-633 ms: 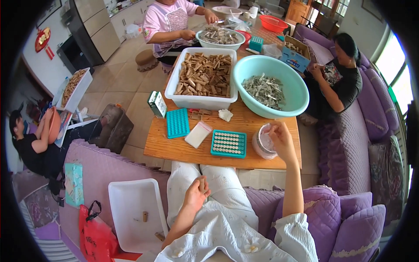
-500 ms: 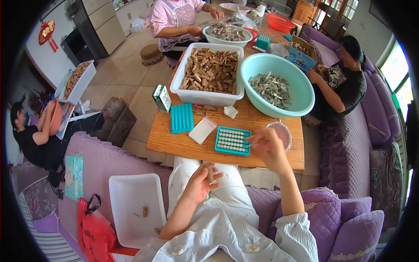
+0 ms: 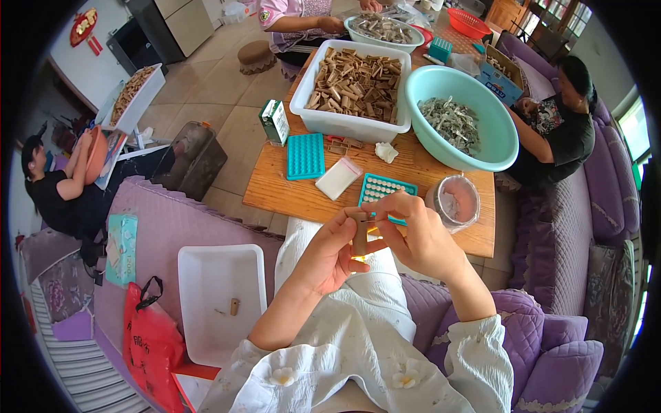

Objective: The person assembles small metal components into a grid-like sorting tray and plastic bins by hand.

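My left hand [image 3: 322, 260] grips a small brown tube-like piece [image 3: 359, 237] above my lap. Close against its upper end, my right hand [image 3: 430, 241] is pinched on something thin that I cannot make out. Just beyond both hands, on the wooden table, lies a teal tray [image 3: 385, 184] holding rows of small white round pieces, partly covered by my right fingers. Left of it are a flat white packet [image 3: 339, 178] and a teal gridded tray [image 3: 306, 156]. A round clear-sided tub [image 3: 456, 199] with pinkish contents stands to the right.
Farther back stand a white bin [image 3: 303, 110] heaped with brown pieces and a pale-green basin [image 3: 506, 148] with silvery strips. Beside me on the sofa rests a white container [image 3: 258, 275] with one brown piece. Several other people sit around the room.
My right hand has come down from over the teal tray to meet the left. My left hand has risen slightly with the brown piece. The whole view has shifted a little.
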Demonstrator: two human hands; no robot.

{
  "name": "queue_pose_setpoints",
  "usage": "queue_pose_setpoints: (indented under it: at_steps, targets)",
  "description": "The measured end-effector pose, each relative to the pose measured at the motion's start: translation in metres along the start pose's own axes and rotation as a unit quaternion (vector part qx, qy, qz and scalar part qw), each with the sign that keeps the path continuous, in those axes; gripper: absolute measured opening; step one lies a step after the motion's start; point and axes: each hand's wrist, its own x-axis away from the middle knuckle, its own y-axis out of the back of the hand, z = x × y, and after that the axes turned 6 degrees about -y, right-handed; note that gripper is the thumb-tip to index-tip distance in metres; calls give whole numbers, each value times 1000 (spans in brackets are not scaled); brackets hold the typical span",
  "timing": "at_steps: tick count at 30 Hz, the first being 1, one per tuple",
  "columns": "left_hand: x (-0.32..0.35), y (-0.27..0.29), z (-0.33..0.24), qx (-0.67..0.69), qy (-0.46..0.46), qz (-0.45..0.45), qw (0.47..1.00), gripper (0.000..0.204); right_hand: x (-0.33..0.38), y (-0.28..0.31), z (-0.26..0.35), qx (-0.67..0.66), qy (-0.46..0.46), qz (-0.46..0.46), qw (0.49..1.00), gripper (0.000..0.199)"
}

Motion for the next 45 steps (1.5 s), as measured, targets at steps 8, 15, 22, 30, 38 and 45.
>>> queue_pose_setpoints:
  at_steps: [8, 15, 22, 30, 38, 45]
  targets:
    - [2, 7, -2, -22, 11, 18, 1000, 33, -4, 2, 11, 38, -13, 43, 998, 25]
    - [-1, 18, 6, -71, -7, 4, 997, 32, -1, -7, 0, 66, -29, 66, 995, 19]
    - [-1, 44, 29, -129, 11, -60, 990, 22, 13, -20, -30, 38, -61, 101, 992, 20]
    - [9, 63, 51, -48, 51, -77, 994, 22, 33, -27, -34, 30, -79, 140, 987, 19]
    - [15, 69, 68, -100, 68, -137, 983, 19, 57, -45, -41, 42, -80, 141, 986, 15]
    - [45, 86, 77, -201, 100, -171, 959, 20, 87, -83, -43, -26, -124, 98, 987, 17]
